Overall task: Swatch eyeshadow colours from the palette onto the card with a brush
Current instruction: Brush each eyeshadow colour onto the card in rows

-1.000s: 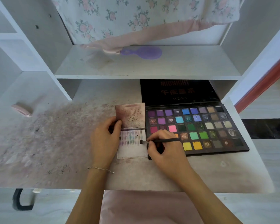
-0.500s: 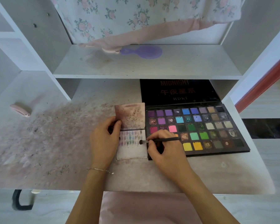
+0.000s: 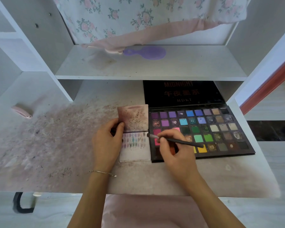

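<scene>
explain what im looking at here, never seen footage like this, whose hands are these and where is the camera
There is no machine here: a person wears a camera on their head, looking down at their own bare hands over a dusty white desk. The left hand holds the edge of a small swatch card, already marked with rows of colour. The right hand pinches a thin dark brush, its tip at the card's right edge. Right of the card lies an open eyeshadow palette with many coloured pans. On the shelf above rests a purple hairbrush.
</scene>
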{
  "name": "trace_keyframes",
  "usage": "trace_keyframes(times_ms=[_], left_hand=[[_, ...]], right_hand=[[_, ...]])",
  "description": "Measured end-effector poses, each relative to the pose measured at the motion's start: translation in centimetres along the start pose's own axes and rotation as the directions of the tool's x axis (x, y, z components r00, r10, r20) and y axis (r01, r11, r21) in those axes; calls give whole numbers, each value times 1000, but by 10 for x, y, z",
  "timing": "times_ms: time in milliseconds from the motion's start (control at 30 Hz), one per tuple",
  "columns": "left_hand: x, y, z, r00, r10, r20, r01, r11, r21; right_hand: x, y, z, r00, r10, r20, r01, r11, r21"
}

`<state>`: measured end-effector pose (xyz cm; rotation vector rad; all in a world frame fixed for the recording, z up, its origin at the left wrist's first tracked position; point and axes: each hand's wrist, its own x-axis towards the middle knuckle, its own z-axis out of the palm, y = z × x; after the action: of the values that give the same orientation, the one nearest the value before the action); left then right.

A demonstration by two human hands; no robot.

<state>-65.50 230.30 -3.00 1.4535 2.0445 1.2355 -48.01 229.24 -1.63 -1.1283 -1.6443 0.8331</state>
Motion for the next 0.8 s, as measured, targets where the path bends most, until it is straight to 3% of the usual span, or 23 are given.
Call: trace_keyframes(times_ms=[67, 167, 300, 667, 800], left_hand=[[0, 0, 0, 1000, 0, -3, 0, 1000, -3], [0, 0, 0, 1000, -1, 0, 1, 1000, -13], [0, 0, 1, 1000, -9, -6, 9, 1000, -21], [1, -1, -1, 1000, -25, 3, 26, 998, -52], [3, -1, -6, 999, -18, 52, 21, 998, -59]], right_hand=[[-1, -1, -3, 994, -7, -105, 22, 990, 141], [-5, 1, -10, 977, 5, -212, 43, 974, 221], [-8, 4, -15, 970, 97, -223, -31, 960, 280], [10, 4, -11, 980, 109, -166, -83, 984, 159], [9, 9, -11, 995, 34, -96, -30, 999, 39]])
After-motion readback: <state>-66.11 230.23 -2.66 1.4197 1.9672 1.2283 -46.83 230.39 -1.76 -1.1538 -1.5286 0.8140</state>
